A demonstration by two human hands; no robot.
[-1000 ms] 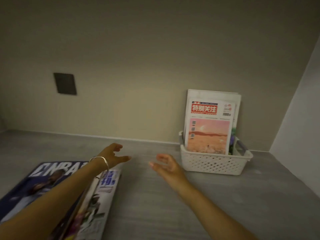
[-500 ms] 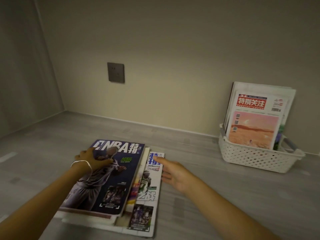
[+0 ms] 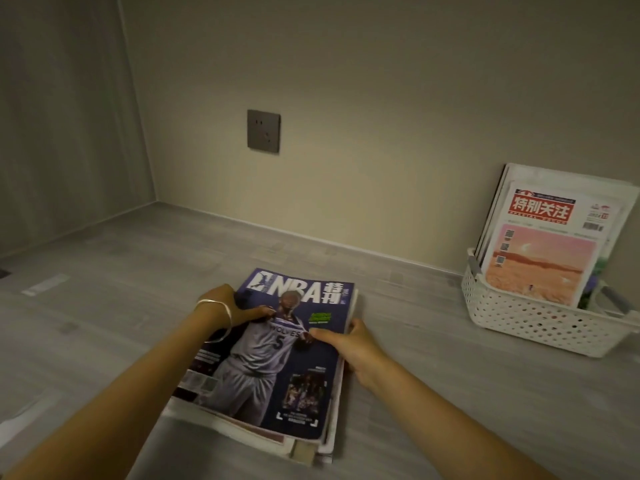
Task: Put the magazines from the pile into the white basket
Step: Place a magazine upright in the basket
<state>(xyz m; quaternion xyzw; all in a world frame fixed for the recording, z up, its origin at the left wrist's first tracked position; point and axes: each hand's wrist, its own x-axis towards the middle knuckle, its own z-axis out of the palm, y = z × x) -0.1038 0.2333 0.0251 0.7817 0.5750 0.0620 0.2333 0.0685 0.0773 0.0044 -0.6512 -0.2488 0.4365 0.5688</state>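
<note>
A pile of magazines (image 3: pixel 311 441) lies on the grey surface in front of me, topped by a dark blue NBA magazine (image 3: pixel 277 351) with a basketball player on its cover. My left hand (image 3: pixel 228 306), with a silver bangle on the wrist, grips the left edge of that top magazine, thumb on the cover. My right hand (image 3: pixel 349 344) holds its right edge, thumb on the cover and fingers under it. The white perforated basket (image 3: pixel 526 320) stands at the far right against the wall, with several magazines upright in it; the front one (image 3: pixel 540 244) has a red title and a pink picture.
A dark wall socket (image 3: pixel 264 131) is set in the beige back wall. A side wall (image 3: pixel 62 116) closes the space on the left. Bare grey surface (image 3: pixel 408 306) lies between the pile and the basket.
My view has swung left from the basket to the pile. Both hands moved from mid-air onto the pile and now grip the top NBA magazine by its two side edges.
</note>
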